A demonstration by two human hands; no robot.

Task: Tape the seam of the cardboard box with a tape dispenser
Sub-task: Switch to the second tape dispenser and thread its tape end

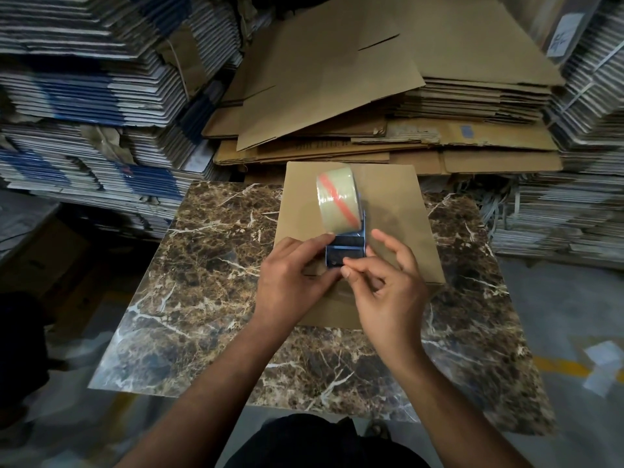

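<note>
A flat brown cardboard box [398, 211] lies on a marble-patterned table top [209, 285]. Above it I hold a blue tape dispenser [346, 253] carrying a pale roll of tape with a red stripe [339, 202]. My left hand [290, 282] grips the dispenser's near end from the left. My right hand [381, 288] meets it from the right, thumb and forefinger pinched at the dispenser's front edge, the other fingers spread. Whether a tape end is between those fingers cannot be made out. The box's seam is hidden under my hands.
Tall stacks of flattened cartons [84, 106] rise on the left and on the right [580, 170]. Loose brown cardboard sheets [337, 82] are piled behind the table. Grey floor with a yellow line [557, 364] lies to the right.
</note>
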